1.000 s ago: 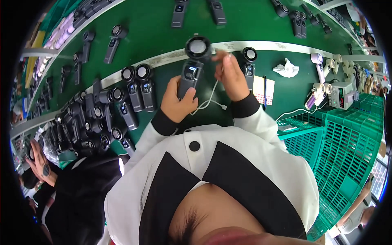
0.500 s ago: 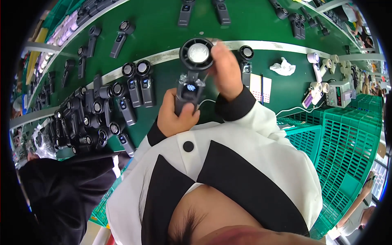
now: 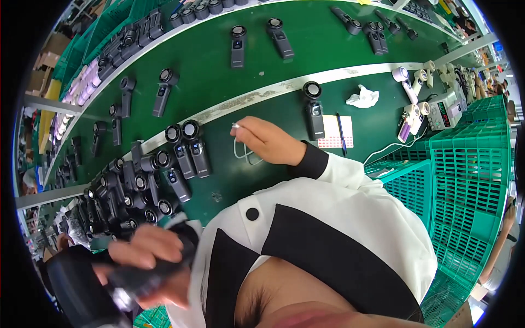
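My left hand, smeared by motion, is wrapped round a dark handheld fan at the lower left, close to the camera. The fan's round head points to the left. Over the middle of the table, my right hand pinches the metal-tipped plug of a white charging cable, which loops down under the fingers. Left of that hand, two dark fans lie side by side with lit displays. Another dark fan lies to its right, beside a paper sheet with a pen.
Many dark fans are heaped at the left, near a co-worker's black sleeve. Several more lie beyond the white divider strip. Crumpled white tissue, pale fans and a small meter box stand right. Green crates border the right side.
The fan has left the middle and swung down to the lower left in my left hand. My right hand has come off the fan, moved down and left, and now pinches the cable plug.
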Action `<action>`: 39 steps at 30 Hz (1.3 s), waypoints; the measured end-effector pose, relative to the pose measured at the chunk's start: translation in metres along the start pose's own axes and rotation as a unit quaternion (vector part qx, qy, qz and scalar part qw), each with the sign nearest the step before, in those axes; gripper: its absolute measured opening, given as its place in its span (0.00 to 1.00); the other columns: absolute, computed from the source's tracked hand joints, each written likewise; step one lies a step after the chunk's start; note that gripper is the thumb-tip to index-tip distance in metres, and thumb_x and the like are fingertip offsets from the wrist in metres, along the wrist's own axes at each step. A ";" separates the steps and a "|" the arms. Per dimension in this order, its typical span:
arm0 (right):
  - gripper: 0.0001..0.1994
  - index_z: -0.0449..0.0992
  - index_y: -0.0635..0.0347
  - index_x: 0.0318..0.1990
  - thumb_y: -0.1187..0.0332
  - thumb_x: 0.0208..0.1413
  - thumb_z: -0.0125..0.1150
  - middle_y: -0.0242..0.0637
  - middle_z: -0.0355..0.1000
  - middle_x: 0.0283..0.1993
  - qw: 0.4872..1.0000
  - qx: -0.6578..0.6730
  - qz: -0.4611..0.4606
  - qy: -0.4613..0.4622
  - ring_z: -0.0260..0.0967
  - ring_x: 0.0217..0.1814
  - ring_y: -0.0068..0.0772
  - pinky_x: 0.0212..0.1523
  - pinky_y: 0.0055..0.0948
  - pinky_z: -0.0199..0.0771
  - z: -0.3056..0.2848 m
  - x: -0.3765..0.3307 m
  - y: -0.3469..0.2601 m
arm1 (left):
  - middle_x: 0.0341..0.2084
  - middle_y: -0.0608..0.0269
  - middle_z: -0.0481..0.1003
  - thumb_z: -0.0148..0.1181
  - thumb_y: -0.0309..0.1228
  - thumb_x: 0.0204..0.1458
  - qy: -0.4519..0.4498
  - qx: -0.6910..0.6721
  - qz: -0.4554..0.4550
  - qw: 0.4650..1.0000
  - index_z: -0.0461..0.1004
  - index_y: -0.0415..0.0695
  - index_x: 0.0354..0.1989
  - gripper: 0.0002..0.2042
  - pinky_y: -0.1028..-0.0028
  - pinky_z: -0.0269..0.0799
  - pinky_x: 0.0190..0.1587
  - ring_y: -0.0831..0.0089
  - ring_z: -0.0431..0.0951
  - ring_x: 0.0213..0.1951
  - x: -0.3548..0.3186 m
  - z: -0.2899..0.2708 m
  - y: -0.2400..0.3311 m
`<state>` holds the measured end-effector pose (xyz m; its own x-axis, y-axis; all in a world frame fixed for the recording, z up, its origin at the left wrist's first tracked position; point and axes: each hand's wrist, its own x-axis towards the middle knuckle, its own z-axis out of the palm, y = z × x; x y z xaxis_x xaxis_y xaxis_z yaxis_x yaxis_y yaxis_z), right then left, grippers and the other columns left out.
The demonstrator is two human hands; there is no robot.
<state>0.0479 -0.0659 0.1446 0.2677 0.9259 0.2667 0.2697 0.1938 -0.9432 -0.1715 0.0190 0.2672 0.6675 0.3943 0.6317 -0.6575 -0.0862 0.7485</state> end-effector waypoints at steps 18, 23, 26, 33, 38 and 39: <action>0.08 0.69 0.62 0.28 0.67 0.54 0.49 0.30 0.65 0.22 0.984 -0.086 0.157 -0.027 0.57 0.23 0.23 0.27 0.19 0.60 0.004 -0.008 -0.019 | 0.31 0.55 0.67 0.46 0.32 0.46 0.211 -0.229 -0.180 0.933 0.59 0.36 0.43 0.17 0.78 0.64 0.20 0.68 0.68 0.25 0.009 0.009 -0.037; 0.10 0.66 0.62 0.23 0.69 0.53 0.49 0.32 0.65 0.20 0.992 0.030 0.073 -0.095 0.53 0.19 0.24 0.22 0.21 0.56 -0.001 -0.009 -0.033 | 0.30 0.43 0.67 0.41 0.31 0.46 0.260 -0.095 -0.298 0.913 0.56 0.32 0.47 0.20 0.76 0.64 0.18 0.66 0.67 0.19 -0.019 0.019 -0.093; 0.10 0.66 0.62 0.22 0.69 0.53 0.50 0.31 0.65 0.19 0.983 0.119 0.065 -0.126 0.51 0.18 0.22 0.21 0.20 0.54 -0.005 -0.009 -0.038 | 0.28 0.44 0.68 0.39 0.26 0.41 0.160 -0.168 -0.327 0.916 0.48 0.33 0.54 0.27 0.75 0.67 0.20 0.64 0.69 0.20 -0.029 0.011 -0.095; 0.10 0.67 0.62 0.21 0.70 0.52 0.51 0.30 0.64 0.18 0.976 0.035 0.074 -0.200 0.51 0.17 0.22 0.20 0.20 0.54 -0.015 -0.004 -0.051 | 0.27 0.46 0.69 0.39 0.20 0.39 0.088 -0.142 -0.343 0.924 0.46 0.31 0.55 0.29 0.77 0.67 0.22 0.64 0.70 0.18 -0.028 0.007 -0.092; 0.09 0.68 0.64 0.24 0.70 0.55 0.47 0.30 0.63 0.20 0.978 -0.040 0.143 -0.146 0.53 0.21 0.23 0.24 0.19 0.56 -0.006 -0.006 -0.059 | 0.32 0.47 0.68 0.39 0.17 0.38 0.123 0.078 -0.307 0.941 0.45 0.32 0.56 0.30 0.77 0.68 0.25 0.65 0.71 0.22 -0.034 0.016 -0.096; 0.09 0.68 0.63 0.23 0.71 0.54 0.48 0.30 0.64 0.20 0.981 -0.044 0.125 -0.143 0.53 0.20 0.23 0.24 0.20 0.56 -0.004 -0.006 -0.059 | 0.32 0.47 0.68 0.38 0.17 0.39 0.134 0.094 -0.305 0.938 0.45 0.33 0.56 0.30 0.77 0.68 0.25 0.66 0.70 0.22 -0.035 0.018 -0.096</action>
<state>0.0343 -0.0839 0.1992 0.0688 0.9965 -0.0485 0.3116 -0.0676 -0.9478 -0.1256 -0.0026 0.1763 0.7708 0.6368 0.0188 -0.0904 0.0801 0.9927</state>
